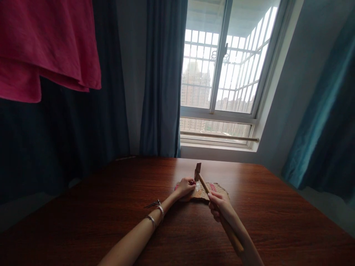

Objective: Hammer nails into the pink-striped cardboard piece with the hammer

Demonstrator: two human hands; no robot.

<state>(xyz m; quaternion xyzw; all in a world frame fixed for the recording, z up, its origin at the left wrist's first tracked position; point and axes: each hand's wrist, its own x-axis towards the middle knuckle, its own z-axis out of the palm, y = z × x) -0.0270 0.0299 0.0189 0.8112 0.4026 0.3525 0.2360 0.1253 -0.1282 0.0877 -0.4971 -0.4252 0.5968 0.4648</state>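
My right hand (220,205) is wrapped round the wooden handle of a hammer (204,183). The hammer's head is raised above a tan, cardboard-like piece (202,193) with pink and orange dots and ragged edges, lying on the table. Beside the head, my left hand (186,187) rests at the left part of this piece, its fingertips pinched together. Dark red shows at those fingertips; whatever they hold is too small to tell. Close to my left wrist, which wears bracelets, lie a few thin dark metal pieces (152,204).
Underneath everything is a dark red-brown wooden table (111,221). Beyond its far edge stand a barred window (219,74) and a blue curtain (163,81). A pink cloth (50,44) hangs at the upper left, and another curtain (318,129) is on the right.
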